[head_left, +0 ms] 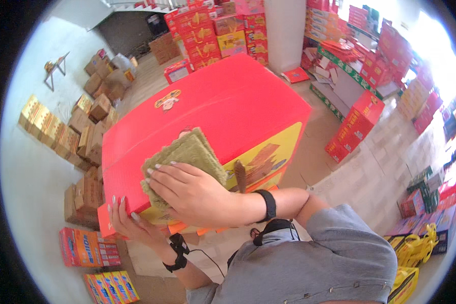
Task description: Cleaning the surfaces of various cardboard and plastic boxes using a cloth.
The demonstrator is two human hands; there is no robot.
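Note:
A large red carton with a glossy top and a yellow printed side stands in front of me. My right hand lies over a folded, fuzzy olive-green cloth, holding it against the near left part of the carton's top. Its fingers are extended together across the cloth, and its palm side is hidden. At the carton's near left corner my left hand rests against a red flap, fingers stretched and slightly apart. Nothing shows held in it. A dark band is on each wrist; the left one carries a small black device with a cable.
Brown cartons line the white wall at left, with colourful packs below them. Red gift boxes are stacked at the back beside a white pillar. At right stand a green-edged shelf and a red box on the tiled floor.

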